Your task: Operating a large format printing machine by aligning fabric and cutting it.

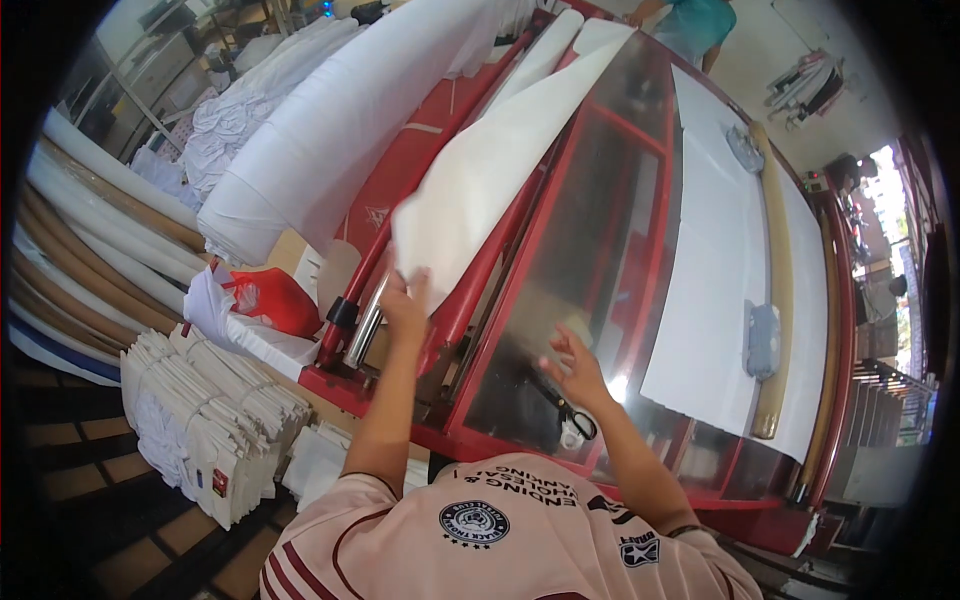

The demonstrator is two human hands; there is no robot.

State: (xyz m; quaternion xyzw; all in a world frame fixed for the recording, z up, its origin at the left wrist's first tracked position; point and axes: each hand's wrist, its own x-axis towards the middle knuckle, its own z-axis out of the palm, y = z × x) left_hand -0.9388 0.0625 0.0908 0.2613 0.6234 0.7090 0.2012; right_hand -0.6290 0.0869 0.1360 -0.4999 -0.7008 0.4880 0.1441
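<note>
My left hand (pixel 405 305) grips the lower end of a long white sheet (pixel 475 170), which lies folded and slanting along the red rails of a large machine (pixel 480 280). A chrome roller (pixel 368 325) shows just below that hand. My right hand (pixel 575 370) is held over the dark glossy panel (pixel 540 270) with fingers apart and nothing visibly in them. Black-handled scissors (pixel 578 420) lie on the panel below it, partly behind the hand.
A white sheet (pixel 700 280) with a long tube (pixel 772 390) covers the machine's right side. Fabric rolls (pixel 310 120) stand left, tubes (pixel 100 240) and bundled stacks (pixel 200 420) lower left, a red bag (pixel 275 305) beside the frame. A co-worker (pixel 700 25) stands at the far end.
</note>
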